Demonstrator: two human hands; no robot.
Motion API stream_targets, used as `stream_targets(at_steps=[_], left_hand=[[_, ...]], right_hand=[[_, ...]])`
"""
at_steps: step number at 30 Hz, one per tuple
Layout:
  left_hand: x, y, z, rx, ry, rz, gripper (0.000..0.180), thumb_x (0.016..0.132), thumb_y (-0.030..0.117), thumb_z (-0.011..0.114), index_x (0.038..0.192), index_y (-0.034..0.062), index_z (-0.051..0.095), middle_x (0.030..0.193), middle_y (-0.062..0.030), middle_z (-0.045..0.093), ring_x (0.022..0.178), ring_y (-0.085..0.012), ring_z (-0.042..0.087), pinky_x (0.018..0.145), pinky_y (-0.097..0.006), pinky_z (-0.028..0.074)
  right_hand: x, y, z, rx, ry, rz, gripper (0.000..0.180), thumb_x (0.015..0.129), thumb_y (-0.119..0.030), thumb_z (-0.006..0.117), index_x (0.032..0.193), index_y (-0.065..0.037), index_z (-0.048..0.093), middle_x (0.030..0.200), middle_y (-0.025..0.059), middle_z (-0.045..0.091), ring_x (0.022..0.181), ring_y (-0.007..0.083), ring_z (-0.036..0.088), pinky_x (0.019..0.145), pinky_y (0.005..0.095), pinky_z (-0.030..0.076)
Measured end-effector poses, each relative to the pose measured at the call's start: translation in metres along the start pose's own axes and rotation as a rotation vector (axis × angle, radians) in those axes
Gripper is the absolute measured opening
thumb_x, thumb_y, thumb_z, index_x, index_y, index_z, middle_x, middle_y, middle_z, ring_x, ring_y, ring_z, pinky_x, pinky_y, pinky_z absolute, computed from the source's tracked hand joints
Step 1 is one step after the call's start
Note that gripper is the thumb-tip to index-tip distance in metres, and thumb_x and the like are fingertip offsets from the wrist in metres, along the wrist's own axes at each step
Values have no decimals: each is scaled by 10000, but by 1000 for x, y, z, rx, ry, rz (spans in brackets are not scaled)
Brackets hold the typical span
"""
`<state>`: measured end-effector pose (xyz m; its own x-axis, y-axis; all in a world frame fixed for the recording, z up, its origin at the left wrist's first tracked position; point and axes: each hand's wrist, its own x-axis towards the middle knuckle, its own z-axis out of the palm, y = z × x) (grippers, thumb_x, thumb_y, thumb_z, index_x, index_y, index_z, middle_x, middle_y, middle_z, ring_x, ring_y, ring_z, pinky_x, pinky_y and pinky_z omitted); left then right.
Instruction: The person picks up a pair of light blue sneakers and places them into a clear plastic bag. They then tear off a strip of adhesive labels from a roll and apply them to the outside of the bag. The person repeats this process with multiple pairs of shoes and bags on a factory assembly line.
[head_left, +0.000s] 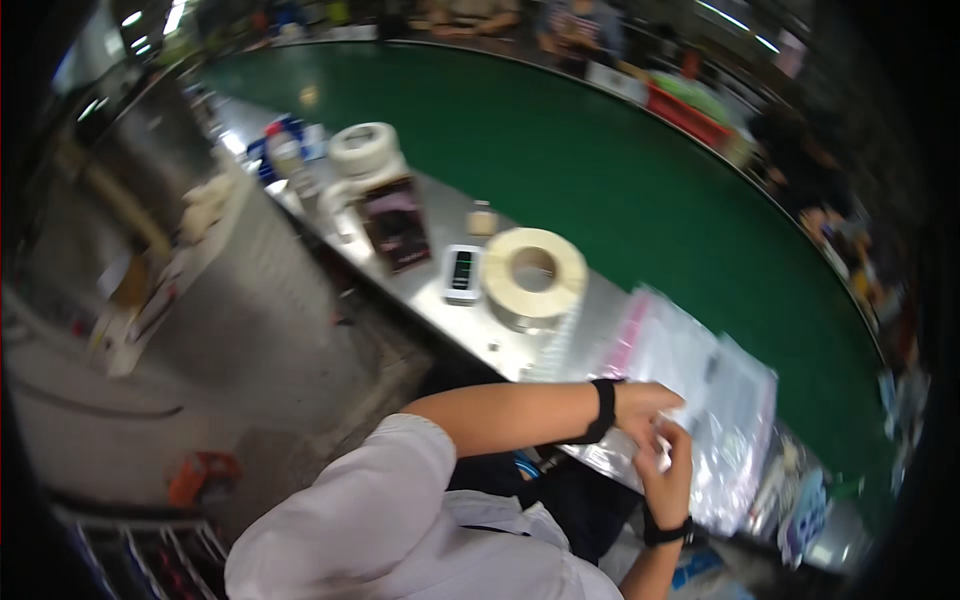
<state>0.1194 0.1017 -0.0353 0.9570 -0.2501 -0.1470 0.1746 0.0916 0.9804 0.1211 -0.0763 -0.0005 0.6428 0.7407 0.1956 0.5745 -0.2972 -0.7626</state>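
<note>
My left hand [643, 406] reaches in from the left, with its fingers bent toward my right hand [668, 465]. Both are closed and meet over a stack of transparent plastic bags [735, 420] on the metal table edge [440, 300]. Something small and pale seems to sit between the fingertips, too blurred to name. A black band circles each wrist. Left of the bags stands a large roll of cream labels [560, 270], its loose strip trailing toward the bags. Beside the roll lies a small white device with a dark screen [462, 272].
Farther left stand a dark printed box [398, 225], a white roll [362, 150] and a bottle [285, 150]. A green conveyor belt [450, 110] runs behind the table. Across it, people work near a red crate [688, 117]. An orange object [203, 478] is on the floor.
</note>
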Motion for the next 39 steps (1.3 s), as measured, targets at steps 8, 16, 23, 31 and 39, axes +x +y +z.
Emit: stream_targets(at_steps=[8,16,23,31,39], left_hand=[[-108,32,20,-613,153,-58,691,869,385,546,1352,-17,258,1277,-177,397,1079,-324,538,846,-363,474],[-112,-35,7,-636,259,-123,440,932,196,455,1340,64,356,1265,-87,472,1095,-235,538,855,-309,464],[-178,-34,3,-671,479,-95,321,950,185,429,1187,-26,478,1141,-186,568,1017,-282,592,824,-345,506],[-202,-100,-4,187,839,-59,408,840,249,627,1145,5,511,1065,-135,530,1017,-251,525,844,-312,426],[-186,-42,13,-506,572,-138,210,893,197,548,979,7,574,912,-28,597,775,-116,592,694,-255,484]], right_hand=[[-1,3,26,-575,-41,-116,371,703,-68,667,1054,6,572,1036,172,573,898,308,560,727,392,449],[9,26,-27,660,311,494,124,901,-174,508,881,-64,560,771,12,569,597,105,531,524,215,422],[-59,103,-102,246,690,753,116,843,-183,548,840,-72,582,712,7,572,541,74,511,413,211,351],[-69,62,-83,-594,784,370,358,785,-28,565,1131,-16,474,1165,130,477,1028,237,478,830,324,380],[-12,-31,24,366,-401,243,167,854,-71,567,991,22,578,865,77,592,750,125,573,648,233,438]])
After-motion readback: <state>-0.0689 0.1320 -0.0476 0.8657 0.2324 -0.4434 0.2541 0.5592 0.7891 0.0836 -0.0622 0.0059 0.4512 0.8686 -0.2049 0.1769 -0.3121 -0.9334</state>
